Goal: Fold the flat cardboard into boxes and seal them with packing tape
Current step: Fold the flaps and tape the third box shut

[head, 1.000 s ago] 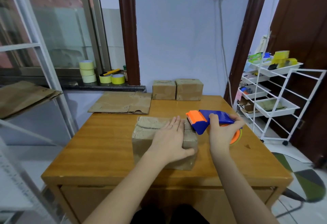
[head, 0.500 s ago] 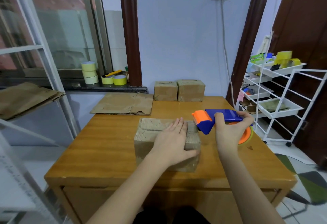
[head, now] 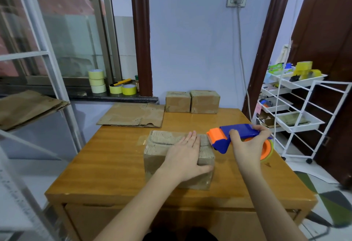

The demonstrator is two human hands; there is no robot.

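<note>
A folded cardboard box (head: 158,151) stands in the middle of the wooden table (head: 106,160). My left hand (head: 185,155) lies flat on the box top with straight fingers, thumb over the near right edge. My right hand (head: 247,145) grips a blue and orange tape dispenser (head: 228,136) just off the box's right end, its orange head at the top right edge. A strip of clear tape sticks out at the box's left end. Flat cardboard sheets (head: 133,116) lie at the table's far left.
Two sealed boxes (head: 192,101) stand at the table's back edge by the wall. Tape rolls (head: 114,84) sit on the windowsill. A white wire trolley (head: 297,115) stands right of the table. More flat cardboard (head: 24,107) rests on a rack at the left.
The dispenser and my right hand have moved slightly right, away from the box's right end. My left hand stays flat on the box top.
</note>
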